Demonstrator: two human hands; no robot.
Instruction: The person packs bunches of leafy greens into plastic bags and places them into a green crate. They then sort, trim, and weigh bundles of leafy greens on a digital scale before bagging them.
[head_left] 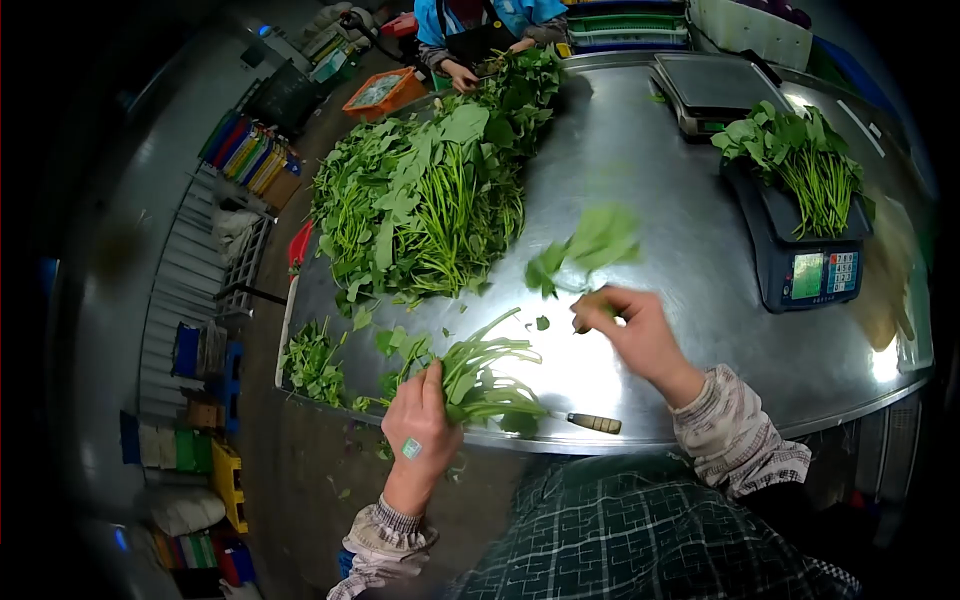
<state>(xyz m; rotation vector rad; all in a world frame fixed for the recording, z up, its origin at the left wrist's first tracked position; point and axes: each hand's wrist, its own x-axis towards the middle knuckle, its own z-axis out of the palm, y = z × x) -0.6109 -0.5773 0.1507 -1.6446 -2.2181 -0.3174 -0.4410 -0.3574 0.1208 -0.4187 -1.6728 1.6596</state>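
A small bunch of leafy green stems is gripped in my left hand, cut ends pointing right over the table edge. My right hand is to its right, fingers curled into a pinch; what they hold, if anything, is unclear. Just beyond those fingers is a motion-blurred leafy sprig; I cannot tell whether it touches them. A knife with a wooden handle lies near the front edge, its blade partly under the bunch. A large heap of leafy greens covers the table's left side.
Greens lie on a digital scale at the right, and another scale stands behind it. A small pile of leaves sits at the left edge of the metal table. Across it, a person handles the heap.
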